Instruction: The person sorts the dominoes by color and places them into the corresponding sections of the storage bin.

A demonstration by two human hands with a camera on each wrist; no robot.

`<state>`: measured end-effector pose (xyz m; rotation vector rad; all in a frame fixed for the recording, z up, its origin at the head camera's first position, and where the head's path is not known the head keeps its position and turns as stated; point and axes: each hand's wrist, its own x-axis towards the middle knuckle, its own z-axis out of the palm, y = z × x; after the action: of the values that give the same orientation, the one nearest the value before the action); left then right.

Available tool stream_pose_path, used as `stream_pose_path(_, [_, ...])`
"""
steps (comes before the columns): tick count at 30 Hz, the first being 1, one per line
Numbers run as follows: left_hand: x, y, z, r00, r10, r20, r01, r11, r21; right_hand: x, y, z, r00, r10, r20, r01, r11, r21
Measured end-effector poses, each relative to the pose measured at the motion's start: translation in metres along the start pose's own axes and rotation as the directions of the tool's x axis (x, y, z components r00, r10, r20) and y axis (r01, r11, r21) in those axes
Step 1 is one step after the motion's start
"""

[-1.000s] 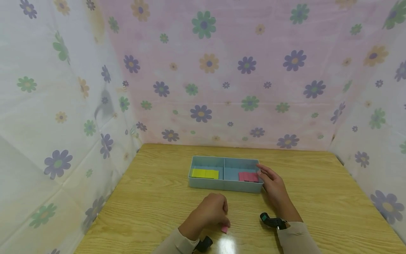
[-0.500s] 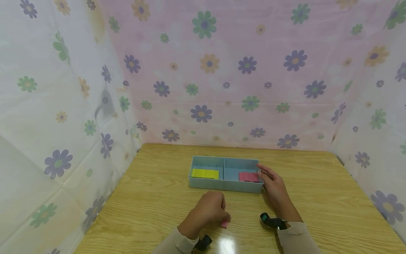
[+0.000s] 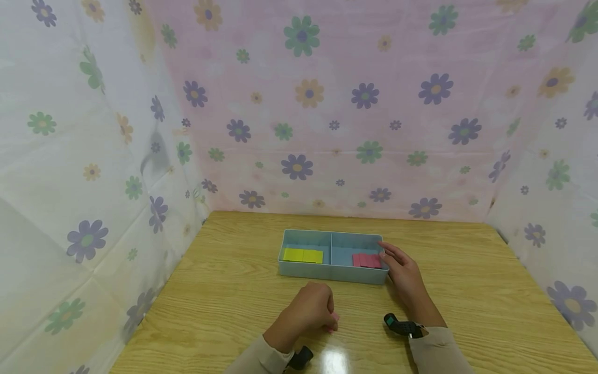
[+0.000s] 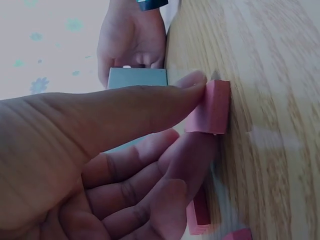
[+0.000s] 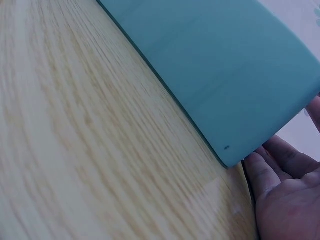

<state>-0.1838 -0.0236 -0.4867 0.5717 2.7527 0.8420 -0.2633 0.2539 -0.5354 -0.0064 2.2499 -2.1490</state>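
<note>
My left hand [image 3: 310, 309] is low over the table in front of the box. In the left wrist view its thumb and index finger pinch a small pink block [image 4: 216, 107] close to the wood. Two more pink pieces show beside the fingers there: one block [image 4: 199, 215] is partly hidden by them, another [image 4: 239, 235] is cut off by the frame edge. A light blue two-part box [image 3: 306, 269] stands farther back. My right hand [image 3: 407, 278] rests against its right end, fingers fairly straight, thumb at the rim. In the right wrist view, fingertips touch the box's lower corner.
Yellow blocks [image 3: 302, 255] lie in the left compartment, pink blocks [image 3: 366, 261] in the right, split by a divider. The wooden table [image 3: 224, 291] meets a flowered cloth [image 3: 322, 171] at the back and both sides. Each wrist wears a black camera [image 3: 401, 325].
The pink block at my left fingertips has shifted and turned a little; the fingers now cover more of it. My right hand and the box stay in place.
</note>
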Motion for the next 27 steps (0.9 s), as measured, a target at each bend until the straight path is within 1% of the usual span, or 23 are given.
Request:
stream_pose_path(4, [0.0026,-0.0008,0.0014,1.000,-0.012,0.001,0.012,0.999,-0.034,0.0003,0.0001,-0.0009,1.000,0.003,0.003,-0.003,1.000,0.008])
stream_pose_path(11, [0.0040,-0.0013,0.0010,1.000,0.008,-0.010,-0.009,0.999,-0.040,0.0005,-0.0003,-0.0019,1.000,0.002,-0.004,-0.002,1.000,0.005])
stream_pose_path(13, [0.0042,-0.0007,0.0010,1.000,0.009,-0.009,-0.009,1.000,-0.029,0.0006,0.0000,-0.0019,1.000,-0.002,-0.005,0.002,1.000,-0.002])
stream_pose_path(19, [0.0055,0.0008,0.0014,1.000,0.013,-0.022,-0.012,0.999,0.047,0.0004,0.0007,-0.0015,1.000,-0.008,-0.005,0.008,1.000,-0.018])
stream_pose_path(27, [0.0043,0.0003,0.0027,1.000,-0.004,-0.027,0.006,0.997,0.078,-0.0006,0.0012,-0.0007,1.000,0.008,-0.006,-0.008,0.999,-0.038])
